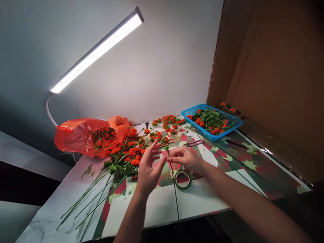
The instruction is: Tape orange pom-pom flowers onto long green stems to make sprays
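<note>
A thin dark green stem (175, 189) with a small green tip stands nearly upright in front of me, its lower end dropping past the table's front edge. My right hand (186, 158) pinches it just below the tip between thumb and fingertips. On the other side of the stem, my left hand (150, 167) has its fingers spread, with the thumb close to the stem; I see nothing held in it. A roll of green tape (182, 188) lies under my right hand. Orange flowers on long green stems (131, 153) are piled left of my left hand.
An orange plastic bag (73, 136) full of orange flowers lies at the left. At the back right sits a blue basket (215, 137) of flowers and greenery. Pink-handled snips (194, 143) and a white-cored tape roll (182, 132) lie behind my hands. A lit lamp (98, 50) hangs above.
</note>
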{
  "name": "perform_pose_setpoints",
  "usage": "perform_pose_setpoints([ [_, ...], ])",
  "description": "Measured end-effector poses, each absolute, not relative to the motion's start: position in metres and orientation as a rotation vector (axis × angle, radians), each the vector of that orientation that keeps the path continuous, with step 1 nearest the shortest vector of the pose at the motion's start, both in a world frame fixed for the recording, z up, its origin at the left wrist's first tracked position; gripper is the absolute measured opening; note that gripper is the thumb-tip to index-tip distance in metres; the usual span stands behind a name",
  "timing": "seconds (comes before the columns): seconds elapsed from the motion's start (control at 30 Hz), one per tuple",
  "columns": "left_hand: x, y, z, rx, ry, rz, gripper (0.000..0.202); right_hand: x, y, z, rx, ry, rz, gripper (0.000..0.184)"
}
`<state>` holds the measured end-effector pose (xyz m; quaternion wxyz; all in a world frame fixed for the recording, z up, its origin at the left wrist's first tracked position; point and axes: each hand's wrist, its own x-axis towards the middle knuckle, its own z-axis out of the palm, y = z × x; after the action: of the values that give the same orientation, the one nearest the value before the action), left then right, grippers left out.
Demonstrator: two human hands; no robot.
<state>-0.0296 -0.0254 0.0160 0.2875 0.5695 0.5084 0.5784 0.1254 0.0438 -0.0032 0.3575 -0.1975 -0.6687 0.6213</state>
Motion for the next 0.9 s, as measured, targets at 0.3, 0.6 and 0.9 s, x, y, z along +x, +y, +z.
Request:
perform_pose_setpoints([
  [0.3,-0.051,0.0,0.032,2.351,1.354,1.337,0.01,0.125,0.043,-0.003,-0.617,-1.791,1.486,0.031],
  [0.6,-0.041,-0.003,0.004,2.322,1.53,1.609,0.026,0.124,0.043,-0.005,-0.676,-1.756,1.474,0.034],
  [0.9,-0.052,-0.003,0.009,2.841,1.556,1.413,0.018,0.122,0.042,-0.004,-0.686,-1.742,1.504,0.038],
])
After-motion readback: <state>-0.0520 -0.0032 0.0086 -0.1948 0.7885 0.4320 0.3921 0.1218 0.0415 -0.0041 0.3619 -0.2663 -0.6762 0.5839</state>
